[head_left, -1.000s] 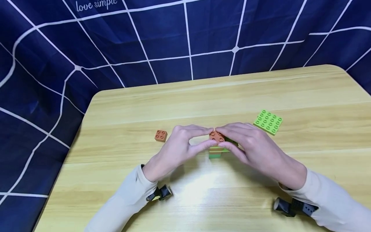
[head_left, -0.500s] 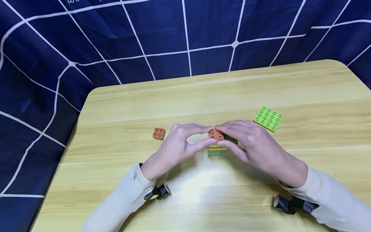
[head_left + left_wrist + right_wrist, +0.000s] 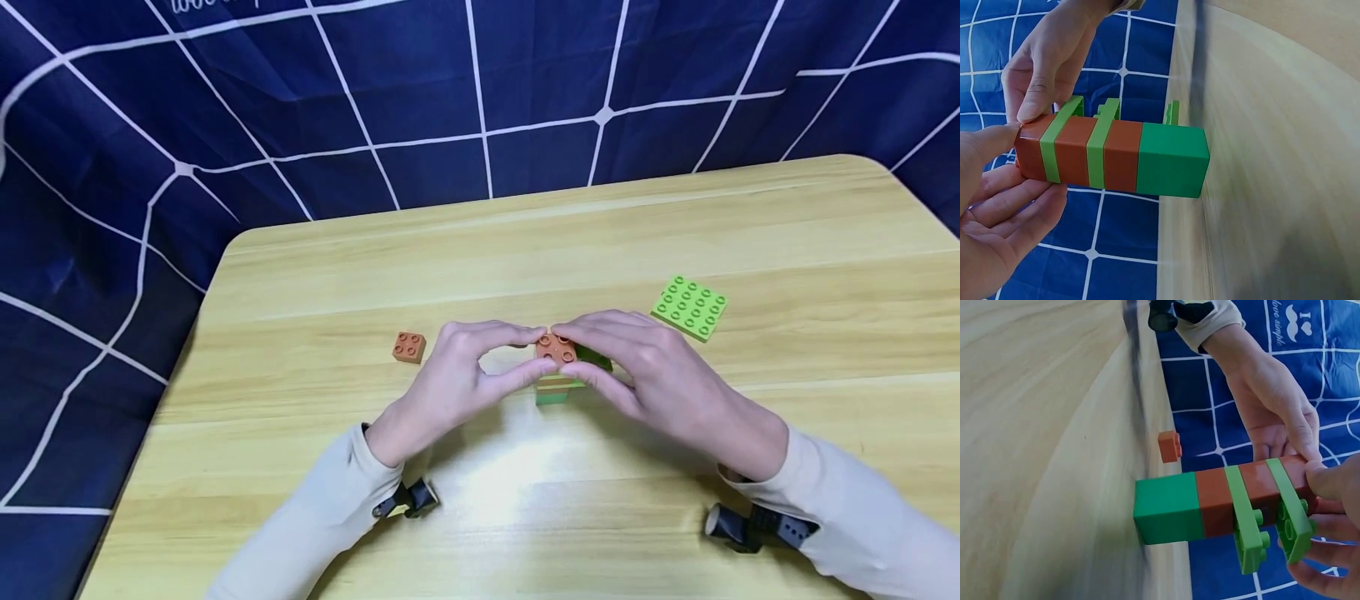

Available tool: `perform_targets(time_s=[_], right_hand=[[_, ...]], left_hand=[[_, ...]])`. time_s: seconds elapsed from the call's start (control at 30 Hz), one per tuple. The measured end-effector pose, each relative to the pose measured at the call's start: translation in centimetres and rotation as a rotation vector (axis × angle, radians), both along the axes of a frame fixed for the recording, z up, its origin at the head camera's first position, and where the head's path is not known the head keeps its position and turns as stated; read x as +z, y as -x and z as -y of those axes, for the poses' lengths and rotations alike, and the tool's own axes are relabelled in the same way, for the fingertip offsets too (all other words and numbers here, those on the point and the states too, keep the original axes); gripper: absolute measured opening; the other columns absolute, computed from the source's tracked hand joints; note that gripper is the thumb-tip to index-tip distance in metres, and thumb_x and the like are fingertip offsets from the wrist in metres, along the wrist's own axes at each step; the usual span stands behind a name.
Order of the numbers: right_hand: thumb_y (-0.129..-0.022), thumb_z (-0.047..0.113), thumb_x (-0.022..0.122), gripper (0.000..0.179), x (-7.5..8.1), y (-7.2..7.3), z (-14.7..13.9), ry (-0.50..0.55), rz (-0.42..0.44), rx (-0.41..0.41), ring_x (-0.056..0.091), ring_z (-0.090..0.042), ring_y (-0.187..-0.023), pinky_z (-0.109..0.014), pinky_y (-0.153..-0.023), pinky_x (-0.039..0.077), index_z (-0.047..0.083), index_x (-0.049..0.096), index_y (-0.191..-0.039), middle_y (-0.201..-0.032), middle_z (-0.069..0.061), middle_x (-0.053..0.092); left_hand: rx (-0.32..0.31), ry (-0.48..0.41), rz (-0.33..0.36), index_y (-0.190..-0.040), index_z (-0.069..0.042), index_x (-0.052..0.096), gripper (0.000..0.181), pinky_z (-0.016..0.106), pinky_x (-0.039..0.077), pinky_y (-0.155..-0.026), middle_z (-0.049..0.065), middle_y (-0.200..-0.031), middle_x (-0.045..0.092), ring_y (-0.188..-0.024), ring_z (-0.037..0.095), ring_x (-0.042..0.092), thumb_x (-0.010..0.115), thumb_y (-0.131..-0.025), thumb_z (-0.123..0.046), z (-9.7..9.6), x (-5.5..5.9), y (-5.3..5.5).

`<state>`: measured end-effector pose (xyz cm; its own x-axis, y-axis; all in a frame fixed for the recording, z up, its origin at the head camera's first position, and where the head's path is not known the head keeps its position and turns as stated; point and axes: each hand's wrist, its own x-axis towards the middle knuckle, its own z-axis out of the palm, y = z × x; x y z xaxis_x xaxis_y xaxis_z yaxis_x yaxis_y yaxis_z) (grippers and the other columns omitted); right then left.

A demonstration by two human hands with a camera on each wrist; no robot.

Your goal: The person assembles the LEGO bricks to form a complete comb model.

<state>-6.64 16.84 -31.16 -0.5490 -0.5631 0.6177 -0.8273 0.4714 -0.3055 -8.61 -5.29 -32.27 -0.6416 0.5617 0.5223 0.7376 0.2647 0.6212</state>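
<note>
A stack of toy building bricks stands upright on the table between both hands. Its base is a dark green block (image 3: 1172, 161). Above it, reddish-brown bricks alternate with thin light green plates (image 3: 1246, 525) that jut out to the right. On top sits a reddish-brown brick (image 3: 556, 350) with studs showing. My left hand (image 3: 453, 379) pinches this top brick from the left between thumb and fingers. From the right, my right hand (image 3: 660, 375) grips the same brick, its fingertips close to the left ones. The right hand hides part of the jutting plates in the head view.
A loose reddish-brown brick (image 3: 408, 347) lies left of the left hand. Behind the right hand lies a square light green studded plate (image 3: 690, 307). The wooden table (image 3: 375, 275) backs onto a dark blue curtain (image 3: 420, 100) with white lines.
The head view has shifted slightly. Both hands keep the same hold on the top of the stack.
</note>
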Motion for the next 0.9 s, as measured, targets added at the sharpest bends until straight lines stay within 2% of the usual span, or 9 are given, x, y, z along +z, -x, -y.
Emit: perform_targets(time_s=[0.1,0.27,0.4,0.53,0.67,0.9], right_hand=[[-0.101,0.039,0.046,0.049,0.0,0.0,-0.1,0.004,0.034,0.018,0.068,-0.028,-0.095,-0.044,-0.085,0.057,-0.002,0.067,-0.115,-0.104,-0.012,0.071],[-0.096,0.030,0.060,0.037,0.0,0.2,-1.4,-0.009,0.148,0.018,0.066,-0.025,-0.103,-0.036,-0.091,0.053,0.003,0.066,-0.121,-0.113,-0.007,0.070],[-0.091,0.021,0.068,0.034,-0.2,0.6,-3.3,-0.035,0.167,-0.068,0.065,-0.025,-0.104,-0.037,-0.091,0.052,0.005,0.066,-0.120,-0.115,-0.006,0.069],[-0.087,0.014,0.072,0.032,-0.6,0.9,-5.2,-0.067,0.129,-0.166,0.067,-0.026,-0.098,-0.041,-0.085,0.052,0.004,0.068,-0.117,-0.109,-0.009,0.071],[-0.079,0.005,0.075,0.034,-1.3,1.0,-6.6,-0.103,0.099,-0.228,0.067,-0.030,-0.094,-0.045,-0.083,0.053,0.002,0.069,-0.113,-0.103,-0.013,0.071],[-0.073,0.001,0.079,0.036,-2.2,1.1,-8.5,-0.188,0.100,-0.357,0.066,-0.039,-0.089,-0.056,-0.072,0.054,-0.001,0.069,-0.107,-0.097,-0.021,0.070]], left_hand=[[0.013,0.011,0.004,-0.101,0.001,0.073,0.024,0.019,0.052,-0.090,0.013,-0.100,0.073,-0.096,0.021,0.070,0.076,-0.083,-0.015,0.1,0.1,-0.1],[0.017,0.016,-0.010,-0.102,0.003,0.072,0.026,0.019,0.051,-0.091,0.014,-0.100,0.072,-0.096,0.023,0.070,0.076,-0.083,-0.015,0.0,0.2,-0.3],[0.022,0.012,-0.019,-0.102,0.003,0.072,0.027,0.019,0.051,-0.092,0.014,-0.100,0.072,-0.096,0.023,0.070,0.076,-0.083,-0.015,-0.1,0.3,-0.3],[0.017,0.020,-0.017,-0.103,0.003,0.071,0.028,0.019,0.050,-0.093,0.014,-0.102,0.072,-0.097,0.022,0.070,0.076,-0.084,-0.016,-0.3,0.3,-0.3],[0.014,0.015,-0.010,-0.103,0.003,0.072,0.028,0.019,0.051,-0.092,0.014,-0.101,0.072,-0.096,0.022,0.070,0.076,-0.083,-0.016,-0.3,0.3,-0.4],[0.024,0.020,-0.009,-0.103,0.003,0.072,0.028,0.020,0.051,-0.092,0.014,-0.102,0.072,-0.095,0.022,0.070,0.076,-0.083,-0.016,-0.2,0.3,-0.5]])
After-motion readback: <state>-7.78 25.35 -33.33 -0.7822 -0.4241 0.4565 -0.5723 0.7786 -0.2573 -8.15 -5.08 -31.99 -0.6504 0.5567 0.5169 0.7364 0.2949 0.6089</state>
